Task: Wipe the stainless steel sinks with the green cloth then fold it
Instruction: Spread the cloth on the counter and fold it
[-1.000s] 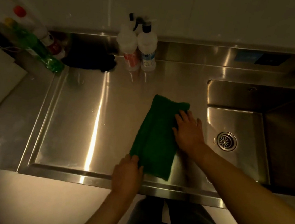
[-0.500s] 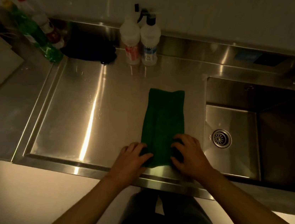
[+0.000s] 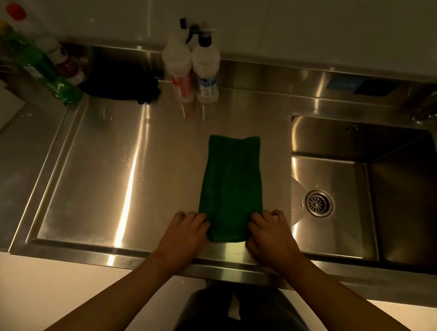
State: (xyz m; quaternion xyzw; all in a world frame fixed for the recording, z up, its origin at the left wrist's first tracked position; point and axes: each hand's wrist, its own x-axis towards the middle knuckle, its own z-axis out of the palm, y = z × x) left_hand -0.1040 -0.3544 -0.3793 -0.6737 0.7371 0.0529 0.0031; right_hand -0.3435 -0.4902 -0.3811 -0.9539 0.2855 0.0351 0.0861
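Both hands, left hand point(image 3: 185, 233) and right hand point(image 3: 269, 235), pinch the near corners of the green cloth point(image 3: 231, 183) stretching away from them

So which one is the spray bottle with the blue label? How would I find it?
Look at the steel counter left of the sink, and follow it to the back wall. Two white spray bottles stand there side by side, beyond the far end of the green cloth. The one you want is the right one: its label is blue, while its neighbour has a red one.
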